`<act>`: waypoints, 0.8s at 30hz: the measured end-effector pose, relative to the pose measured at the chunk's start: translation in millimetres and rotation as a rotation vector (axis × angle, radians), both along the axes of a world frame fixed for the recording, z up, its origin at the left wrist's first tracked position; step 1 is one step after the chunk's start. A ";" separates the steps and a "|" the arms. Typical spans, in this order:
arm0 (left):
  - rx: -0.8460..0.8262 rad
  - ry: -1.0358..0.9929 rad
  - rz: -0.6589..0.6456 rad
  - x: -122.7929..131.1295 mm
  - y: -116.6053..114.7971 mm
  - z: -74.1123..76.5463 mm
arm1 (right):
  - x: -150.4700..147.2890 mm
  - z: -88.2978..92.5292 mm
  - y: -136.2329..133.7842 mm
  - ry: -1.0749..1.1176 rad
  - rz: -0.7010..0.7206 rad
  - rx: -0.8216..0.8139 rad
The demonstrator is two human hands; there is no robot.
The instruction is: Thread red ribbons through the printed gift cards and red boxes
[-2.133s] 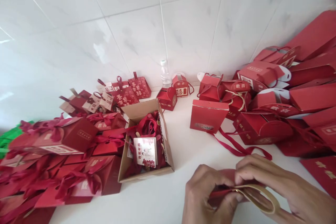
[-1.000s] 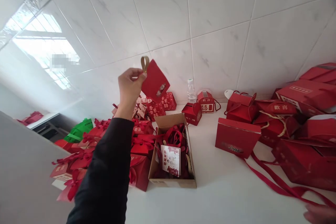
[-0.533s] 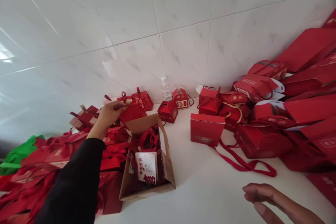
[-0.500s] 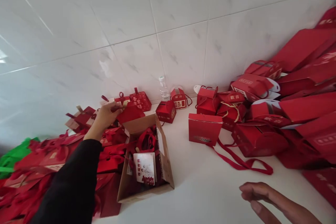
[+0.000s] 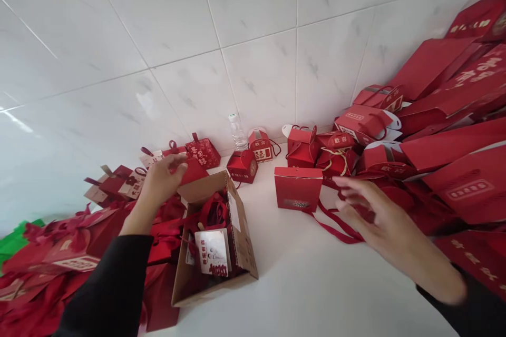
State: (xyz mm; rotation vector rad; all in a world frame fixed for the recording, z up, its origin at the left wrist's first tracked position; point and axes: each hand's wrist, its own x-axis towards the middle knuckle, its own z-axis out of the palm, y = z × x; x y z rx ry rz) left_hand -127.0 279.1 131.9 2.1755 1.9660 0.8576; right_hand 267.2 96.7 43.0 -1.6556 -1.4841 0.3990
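My left hand [image 5: 160, 184] reaches out over the left pile and pinches a small flat red bag [image 5: 195, 171] at its near edge, just behind an open cardboard box [image 5: 242, 245]. Red ribbon and a white printed card [image 5: 211, 253] lie inside that box. My right hand [image 5: 381, 218] hovers blurred, fingers apart and holding nothing. It is above a long red ribbon [image 5: 330, 226] and next to the red gift boxes [image 5: 343, 155] on the right. A square red box [image 5: 296, 188] stands between my hands.
Ribboned red boxes [image 5: 59, 242] are heaped at the left, with a green bag [image 5: 16, 231] beyond them. Large flat red bags [image 5: 454, 116] lean against the tiled wall at the right. A water bottle [image 5: 237, 132] and small red boxes [image 5: 242, 166] stand by the wall on the white counter [image 5: 308, 284].
Both hands held the small red bag near me; my left hand then lifted it and carried it down to the left pile. My right hand let go and has moved up toward the right boxes.
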 end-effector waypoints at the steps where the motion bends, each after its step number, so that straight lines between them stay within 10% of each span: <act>1: 0.004 -0.002 -0.027 6.5 -5.2 0.7 | -2.5 1.4 12.1 -0.020 -0.008 0.033; 8: -0.005 0.060 -0.102 25.4 -30.5 -6.6 | -16.3 2.6 64.3 0.050 0.060 -0.012; 16: 0.064 0.093 -0.047 4.7 -68.0 -19.5 | -21.6 12.1 23.1 0.222 0.045 -0.141; 24: -0.178 0.292 -0.242 4.0 -107.7 -46.0 | -28.5 -22.5 9.5 0.160 0.063 -0.284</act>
